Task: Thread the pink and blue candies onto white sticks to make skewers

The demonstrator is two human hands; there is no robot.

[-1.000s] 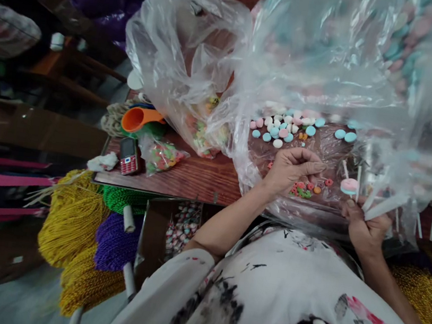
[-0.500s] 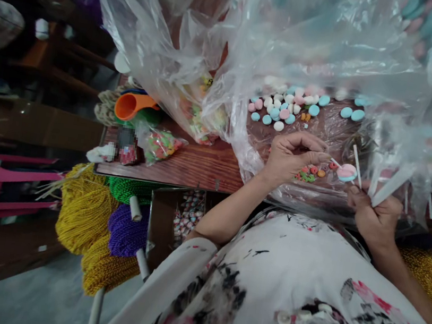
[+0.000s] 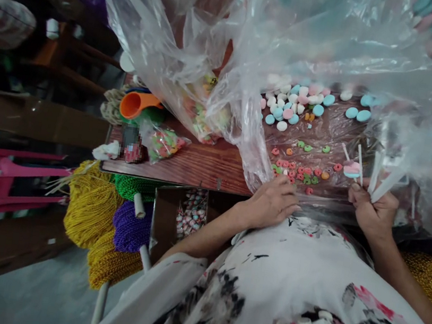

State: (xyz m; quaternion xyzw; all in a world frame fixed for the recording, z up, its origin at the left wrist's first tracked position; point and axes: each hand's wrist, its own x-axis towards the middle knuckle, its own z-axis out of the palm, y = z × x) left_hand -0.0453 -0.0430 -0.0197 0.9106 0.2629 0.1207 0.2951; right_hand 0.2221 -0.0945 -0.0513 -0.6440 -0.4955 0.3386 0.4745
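My right hand [image 3: 373,211] is closed round several white sticks [image 3: 375,174] that point upward. Beside its fingertips is a small pink, white and blue piece [image 3: 352,169], with a thin white stick rising from it. My left hand [image 3: 274,205] lies palm down at the table's front edge, its fingers loosely stretched and nothing visible in them. Just beyond its fingers, small red, green and orange rings [image 3: 301,171] are scattered on clear plastic. Farther back lies a heap of pink, blue and white flattened pieces [image 3: 288,105].
Large clear plastic bags [image 3: 337,45] cover the back of the wooden table [image 3: 207,166]. An orange scoop [image 3: 135,105] and a small bag of coloured pieces [image 3: 164,144] are at the left. Below stand a cardboard box of small pieces [image 3: 192,215] and bundles of yellow cord [image 3: 91,209].
My left hand has let go of the thin stick on the pink and blue piece and drawn back leftward to the table edge. My right hand keeps its sticks.
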